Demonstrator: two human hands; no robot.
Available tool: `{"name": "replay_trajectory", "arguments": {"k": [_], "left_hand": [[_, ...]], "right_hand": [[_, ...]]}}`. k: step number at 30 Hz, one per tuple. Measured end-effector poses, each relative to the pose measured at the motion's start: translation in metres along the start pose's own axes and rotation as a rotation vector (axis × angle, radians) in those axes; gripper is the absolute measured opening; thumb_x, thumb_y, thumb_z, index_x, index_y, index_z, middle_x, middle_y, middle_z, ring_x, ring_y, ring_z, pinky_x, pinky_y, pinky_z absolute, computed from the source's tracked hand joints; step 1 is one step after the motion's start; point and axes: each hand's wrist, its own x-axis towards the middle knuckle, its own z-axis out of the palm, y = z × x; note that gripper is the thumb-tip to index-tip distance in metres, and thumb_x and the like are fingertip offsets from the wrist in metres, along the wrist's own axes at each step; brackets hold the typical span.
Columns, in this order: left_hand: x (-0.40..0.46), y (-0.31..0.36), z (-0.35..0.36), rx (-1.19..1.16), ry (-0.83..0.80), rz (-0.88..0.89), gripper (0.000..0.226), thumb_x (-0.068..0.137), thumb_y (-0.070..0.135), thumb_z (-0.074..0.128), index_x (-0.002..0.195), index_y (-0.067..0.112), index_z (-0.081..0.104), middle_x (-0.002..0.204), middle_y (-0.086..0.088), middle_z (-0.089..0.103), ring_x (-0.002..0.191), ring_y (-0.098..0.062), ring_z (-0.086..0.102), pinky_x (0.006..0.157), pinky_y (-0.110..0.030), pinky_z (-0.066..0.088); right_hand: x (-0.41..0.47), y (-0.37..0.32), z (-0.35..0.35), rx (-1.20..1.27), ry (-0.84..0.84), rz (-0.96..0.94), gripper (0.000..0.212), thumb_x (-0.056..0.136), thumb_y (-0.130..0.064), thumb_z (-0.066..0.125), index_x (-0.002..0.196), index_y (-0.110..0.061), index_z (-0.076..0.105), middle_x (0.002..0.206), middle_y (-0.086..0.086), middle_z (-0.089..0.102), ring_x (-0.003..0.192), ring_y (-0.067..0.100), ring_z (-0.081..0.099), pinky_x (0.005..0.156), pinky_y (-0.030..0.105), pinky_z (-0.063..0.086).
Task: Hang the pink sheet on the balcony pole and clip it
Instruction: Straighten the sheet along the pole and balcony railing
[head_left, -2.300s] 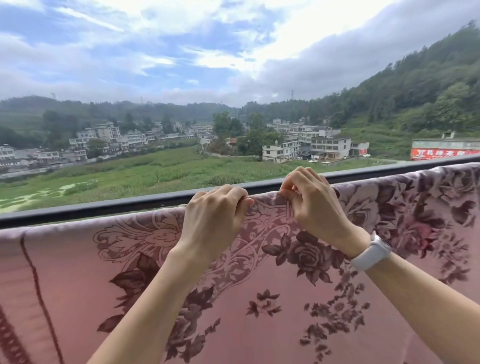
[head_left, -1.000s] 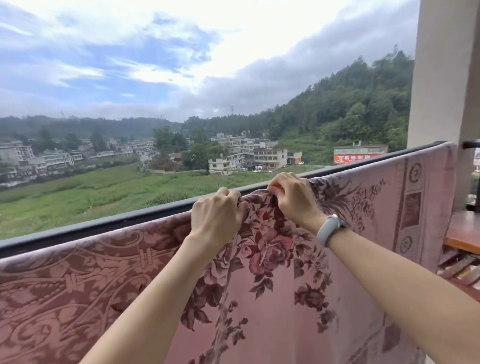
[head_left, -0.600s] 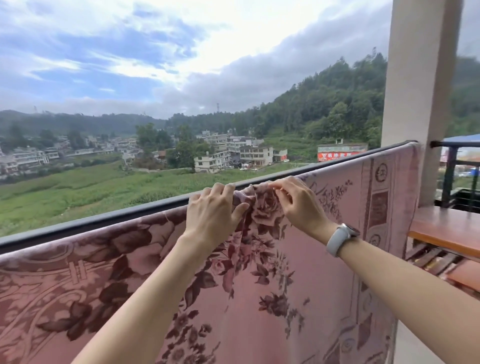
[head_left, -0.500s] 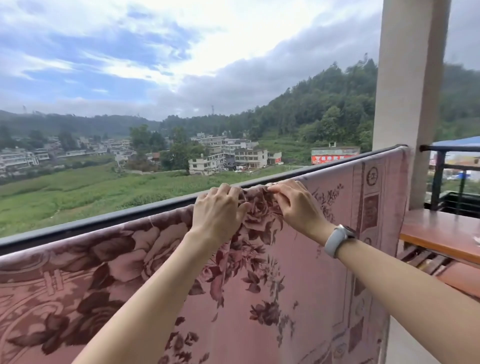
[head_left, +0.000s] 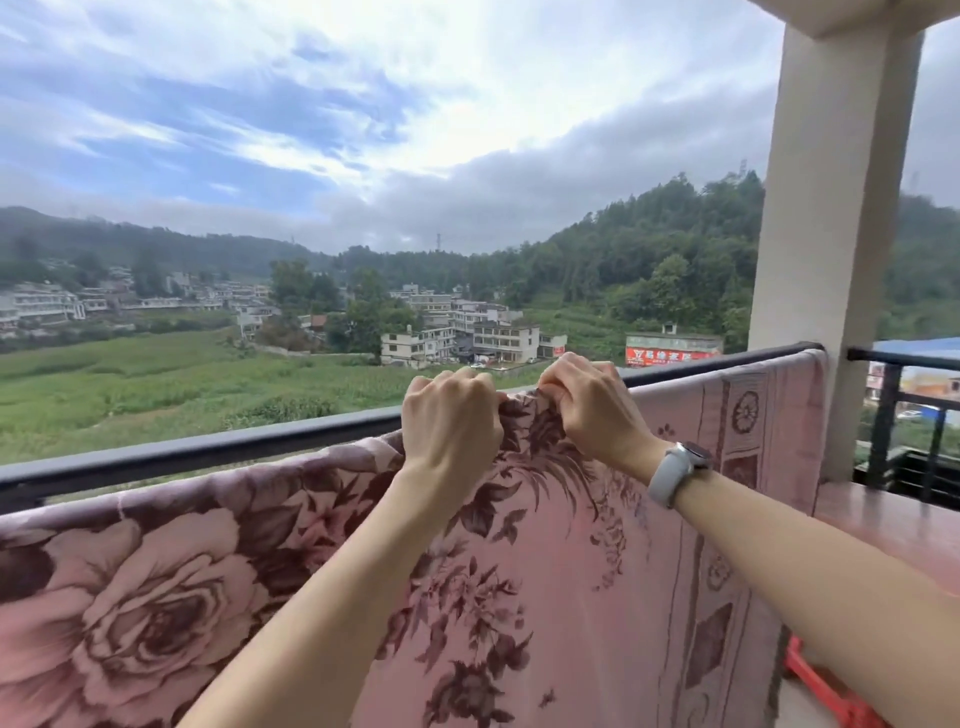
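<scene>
A: Item one: pink floral woven sheet (head_left: 545, 597); location?

B: Draped over the dark round metal balcony pole (head_left: 208, 452); its right edge reaches the cream square concrete pillar (head_left: 831, 208); to the left its top hem sags just below the pole.

A: Item two: hands; condition?

B: Left hand (head_left: 449, 426) fisted round a bunch of the top hem; right hand (head_left: 592, 405), the one with the pale grey wristwatch (head_left: 675, 473), pinching the same hem just beside it; knuckles of both curled, cloth gathered between them.

A: Change since the earlier views?

B: Both hands have worked rightward along the hem towards the pillar; the fold between them is now bunched higher, level with the pole, where half a second ago it lay flatter.

A: Bearing on the task?

B: By my judgement, hanging is nearly done and the hem is being gathered as a clipping point; no clip is visible, so the clipping step is not yet begun.
</scene>
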Motion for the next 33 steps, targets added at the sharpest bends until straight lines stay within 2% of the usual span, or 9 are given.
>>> {"name": "replay_trajectory", "arguments": {"k": [3, 6, 10, 13, 18, 21, 23, 28, 33], "left_hand": [[0.003, 0.017, 0.007, -0.067, -0.035, 0.088, 0.028, 0.089, 0.031, 0.05, 0.071, 0.013, 0.061, 0.078, 0.001, 0.064, 0.073, -0.019, 0.057, 0.076, -0.034, 0.044], [0.0, 0.023, 0.021, -0.083, -0.11, 0.131, 0.037, 0.086, 0.044, 0.051, 0.069, 0.015, 0.065, 0.083, 0.002, 0.065, 0.079, -0.018, 0.057, 0.079, -0.033, 0.043], [0.019, 0.038, 0.044, -0.11, -0.11, 0.112, 0.028, 0.087, 0.042, 0.051, 0.095, 0.015, 0.054, 0.099, -0.001, 0.057, 0.086, -0.021, 0.056, 0.071, -0.031, 0.038], [0.03, 0.06, 0.07, 0.002, -0.215, 0.151, 0.033, 0.091, 0.045, 0.044, 0.101, 0.016, 0.055, 0.097, -0.002, 0.063, 0.083, -0.024, 0.06, 0.061, -0.031, 0.035], [0.046, 0.077, 0.09, 0.083, -0.102, 0.065, 0.033, 0.091, 0.038, 0.046, 0.081, 0.012, 0.064, 0.074, -0.004, 0.066, 0.062, -0.025, 0.056, 0.054, -0.029, 0.034], [0.062, 0.099, 0.101, 0.028, -0.003, 0.065, 0.028, 0.091, 0.031, 0.05, 0.084, 0.01, 0.065, 0.089, -0.001, 0.064, 0.069, -0.024, 0.057, 0.059, -0.029, 0.033], [0.07, 0.122, 0.116, -0.044, -0.015, 0.093, 0.023, 0.09, 0.029, 0.049, 0.093, 0.011, 0.062, 0.097, -0.003, 0.064, 0.076, -0.024, 0.059, 0.066, -0.031, 0.036], [0.083, 0.168, 0.17, 0.071, -0.199, 0.121, 0.032, 0.094, 0.041, 0.038, 0.093, 0.016, 0.058, 0.093, -0.002, 0.065, 0.079, -0.023, 0.061, 0.06, -0.029, 0.036], [0.106, 0.213, 0.212, 0.125, -0.129, 0.06, 0.026, 0.094, 0.037, 0.041, 0.088, 0.014, 0.054, 0.09, -0.002, 0.063, 0.078, -0.028, 0.061, 0.057, -0.031, 0.034]], "right_hand": [[-0.01, 0.018, -0.011, 0.072, 0.137, -0.019, 0.009, 0.083, -0.008, 0.052, 0.077, -0.009, 0.058, 0.077, 0.0, 0.06, 0.072, 0.015, 0.051, 0.078, 0.031, 0.036], [-0.047, 0.039, -0.013, 0.169, 0.009, -0.108, 0.01, 0.081, -0.012, 0.054, 0.078, -0.011, 0.064, 0.075, -0.001, 0.067, 0.069, 0.015, 0.06, 0.073, 0.032, 0.049], [-0.031, 0.081, -0.013, 0.177, 0.18, 0.03, 0.02, 0.083, -0.011, 0.053, 0.098, -0.007, 0.064, 0.092, 0.004, 0.065, 0.087, 0.019, 0.057, 0.084, 0.036, 0.047], [-0.016, 0.112, -0.007, 0.142, 0.014, 0.067, 0.018, 0.086, -0.009, 0.056, 0.101, -0.008, 0.065, 0.098, 0.004, 0.064, 0.095, 0.02, 0.054, 0.09, 0.044, 0.042], [-0.002, 0.139, 0.0, 0.182, 0.067, 0.007, 0.012, 0.085, -0.007, 0.055, 0.077, -0.008, 0.064, 0.078, 0.003, 0.063, 0.077, 0.019, 0.055, 0.076, 0.032, 0.04], [0.01, 0.161, -0.007, 0.094, 0.19, -0.009, 0.013, 0.085, -0.008, 0.051, 0.076, -0.009, 0.061, 0.077, 0.003, 0.063, 0.074, 0.013, 0.05, 0.072, 0.023, 0.028], [0.01, 0.187, -0.017, 0.168, 0.265, 0.014, 0.013, 0.086, -0.012, 0.051, 0.08, -0.011, 0.062, 0.079, -0.002, 0.063, 0.075, 0.009, 0.05, 0.072, 0.023, 0.034], [-0.011, 0.29, -0.04, 0.092, 0.004, 0.017, 0.018, 0.087, -0.011, 0.054, 0.1, -0.012, 0.066, 0.103, 0.003, 0.065, 0.1, 0.02, 0.055, 0.092, 0.046, 0.04], [-0.011, 0.359, -0.057, 0.17, -0.037, 0.026, 0.01, 0.085, -0.008, 0.057, 0.092, -0.01, 0.065, 0.094, 0.004, 0.068, 0.094, 0.022, 0.059, 0.09, 0.045, 0.043]]}}
